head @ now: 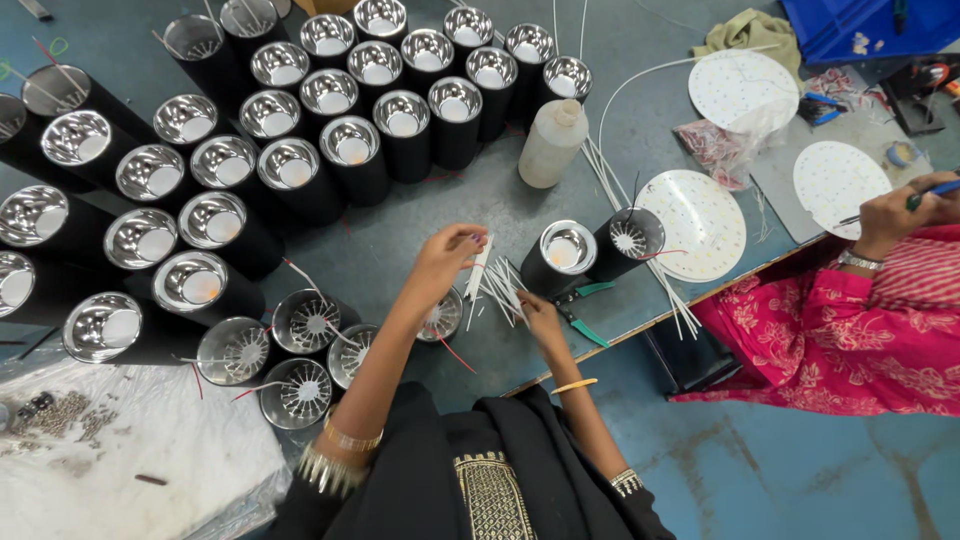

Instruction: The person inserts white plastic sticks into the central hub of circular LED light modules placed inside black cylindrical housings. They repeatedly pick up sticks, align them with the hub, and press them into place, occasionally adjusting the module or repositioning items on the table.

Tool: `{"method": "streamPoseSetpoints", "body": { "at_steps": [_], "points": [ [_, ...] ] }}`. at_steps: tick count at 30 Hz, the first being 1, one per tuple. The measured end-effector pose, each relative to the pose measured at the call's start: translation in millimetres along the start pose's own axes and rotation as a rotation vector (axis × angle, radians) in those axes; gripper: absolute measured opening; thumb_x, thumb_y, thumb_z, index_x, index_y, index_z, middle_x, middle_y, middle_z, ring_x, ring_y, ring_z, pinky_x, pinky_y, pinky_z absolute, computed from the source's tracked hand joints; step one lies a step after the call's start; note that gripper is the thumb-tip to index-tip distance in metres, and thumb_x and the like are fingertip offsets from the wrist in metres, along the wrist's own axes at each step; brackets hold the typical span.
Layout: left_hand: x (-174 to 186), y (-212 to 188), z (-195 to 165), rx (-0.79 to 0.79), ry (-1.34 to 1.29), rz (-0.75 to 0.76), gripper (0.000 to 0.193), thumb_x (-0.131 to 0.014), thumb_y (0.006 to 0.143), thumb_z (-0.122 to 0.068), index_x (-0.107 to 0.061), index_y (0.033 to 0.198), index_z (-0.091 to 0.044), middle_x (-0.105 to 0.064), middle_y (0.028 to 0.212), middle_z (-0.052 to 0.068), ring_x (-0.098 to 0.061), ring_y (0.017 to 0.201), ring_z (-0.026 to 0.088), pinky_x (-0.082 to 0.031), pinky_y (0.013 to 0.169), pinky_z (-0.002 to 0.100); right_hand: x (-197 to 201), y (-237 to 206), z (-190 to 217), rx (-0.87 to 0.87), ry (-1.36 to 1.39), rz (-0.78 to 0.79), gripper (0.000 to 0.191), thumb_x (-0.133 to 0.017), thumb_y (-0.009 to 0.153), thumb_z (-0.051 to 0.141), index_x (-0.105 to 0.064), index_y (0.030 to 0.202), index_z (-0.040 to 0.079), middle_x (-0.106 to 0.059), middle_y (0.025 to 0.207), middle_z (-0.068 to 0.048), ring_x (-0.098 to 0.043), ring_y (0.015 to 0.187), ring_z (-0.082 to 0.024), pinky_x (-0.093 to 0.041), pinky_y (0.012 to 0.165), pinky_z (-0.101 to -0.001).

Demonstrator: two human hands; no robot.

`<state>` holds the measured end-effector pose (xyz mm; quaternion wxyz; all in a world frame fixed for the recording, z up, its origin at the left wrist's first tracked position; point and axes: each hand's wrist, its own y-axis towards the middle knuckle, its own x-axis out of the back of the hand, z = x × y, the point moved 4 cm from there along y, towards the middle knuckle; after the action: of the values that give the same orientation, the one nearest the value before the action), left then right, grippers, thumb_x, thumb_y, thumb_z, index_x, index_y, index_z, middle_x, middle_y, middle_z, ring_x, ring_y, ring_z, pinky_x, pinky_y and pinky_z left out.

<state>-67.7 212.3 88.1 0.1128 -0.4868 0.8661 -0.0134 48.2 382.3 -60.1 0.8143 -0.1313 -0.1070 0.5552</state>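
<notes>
White sleeve pieces (497,287), short thin tubes, were seen fanned in a loose bundle on the grey-blue table (400,225), just ahead of the person's chest. One white tube (479,265) was pinched between the fingertips of the left hand (447,258), held nearly upright with its long axis leaning slightly away from the body. The right hand (538,312) was laid at the near end of the bundle, fingers curled down onto the tubes; whether any was gripped could not be told. The bundle's long axes ran from the right hand up toward the left, so both hands were touching or just beside it.

A black cylinder lamp housing (566,256) with a shiny reflector was placed just right of the bundle, green-handled pliers (585,315) near the table edge below it. Many similar housings (300,150) were crowded to the left and beyond. Open table was left only between the bundle and a white plastic bottle (551,142). A co-worker's hand (895,212) was seen well apart at the right.
</notes>
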Motion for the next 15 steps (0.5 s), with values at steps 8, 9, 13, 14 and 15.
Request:
{"method": "streamPoseSetpoints", "body": {
  "at_steps": [8,9,13,14,15],
  "points": [
    [-29.9,-213.2,-163.2,-1.011,0.089,0.223,0.014,-0.062,0.105,-0.006,-0.065,0.114,0.004,-0.069,0.111,0.014,-0.065,0.103,0.017,-0.052,0.096,0.030,16.4,7.7,-22.9,-0.055,0.077,0.002,0.040,-0.054,0.096,0.003,-0.065,0.134,-0.003,-0.072,0.124,-0.012,-0.063,0.112,-0.018,-0.046,0.095,-0.0284],
    [-39.4,-216.8,-163.6,-1.097,0.105,0.324,0.014,-0.062,0.105,-0.006,-0.065,0.114,0.004,-0.069,0.110,0.014,-0.065,0.103,0.017,-0.052,0.096,0.030,17.1,9.2,-25.7,-0.066,0.098,-0.010,0.037,-0.055,0.096,0.004,-0.066,0.130,-0.003,-0.071,0.120,-0.012,-0.065,0.110,-0.018,-0.049,0.092,-0.0286],
    [-54.7,-225.9,-155.4,-1.246,0.144,0.490,0.014,-0.062,0.104,-0.007,-0.065,0.113,0.004,-0.069,0.109,0.014,-0.065,0.101,0.018,-0.052,0.095,0.030,19.7,11.9,-33.9,-0.069,0.115,-0.034,0.028,-0.056,0.096,0.007,-0.071,0.118,-0.002,-0.073,0.111,-0.010,-0.069,0.102,-0.017,-0.055,0.083,-0.0298],
    [-52.2,-220.0,-151.8,-1.257,0.147,0.496,0.014,-0.062,0.104,-0.007,-0.065,0.113,0.004,-0.069,0.109,0.014,-0.065,0.101,0.018,-0.052,0.094,0.030,21.7,10.9,-34.8,-0.059,0.107,-0.042,0.027,-0.057,0.096,0.007,-0.071,0.116,-0.002,-0.073,0.110,-0.009,-0.069,0.099,-0.017,-0.056,0.081,-0.0303],
    [-49.7,-213.2,-147.9,-1.262,0.149,0.504,0.014,-0.062,0.104,-0.007,-0.065,0.113,0.004,-0.069,0.108,0.014,-0.066,0.101,0.019,-0.052,0.094,0.030,23.2,9.1,-36.3,-0.073,0.098,-0.050,0.026,-0.057,0.096,0.007,-0.072,0.115,-0.002,-0.073,0.107,-0.009,-0.069,0.098,-0.018,-0.057,0.080,-0.0307]
  ]
}}
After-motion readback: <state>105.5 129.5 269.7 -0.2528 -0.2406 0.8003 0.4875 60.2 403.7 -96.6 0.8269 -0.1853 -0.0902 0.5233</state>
